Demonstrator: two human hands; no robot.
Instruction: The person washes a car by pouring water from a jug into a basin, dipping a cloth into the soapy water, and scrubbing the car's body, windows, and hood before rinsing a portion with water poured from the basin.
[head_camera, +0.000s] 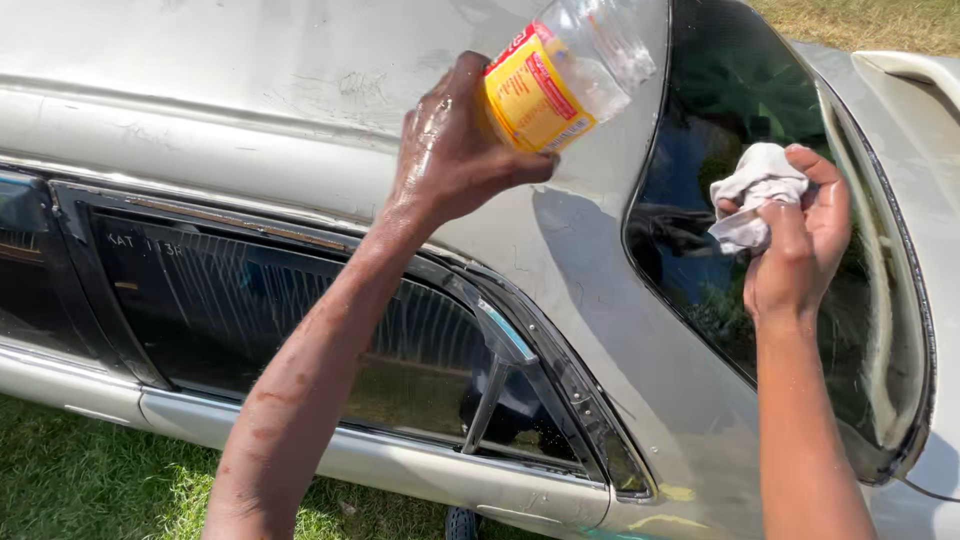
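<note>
We are gripping a clear plastic bottle (565, 75) in our left hand (455, 150), tilted above the silver car (300, 100) roof, while our right hand (800, 240) is pinching a crumpled white cloth (755, 190) against the car's rear window (720, 130).

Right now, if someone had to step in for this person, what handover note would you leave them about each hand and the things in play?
Left hand: wet, gripped around a clear plastic bottle with a yellow and red label, held tipped over the silver car's roof.
Right hand: clutching a bunched white cloth against the dark rear window.
Done: the hand is wet, and the side window looks streaked, as if wetted, though glare may account for it.
Left: I cannot tell how much of the rear window has been wiped; the body panel between the windows shows no clear wiping marks.
</note>
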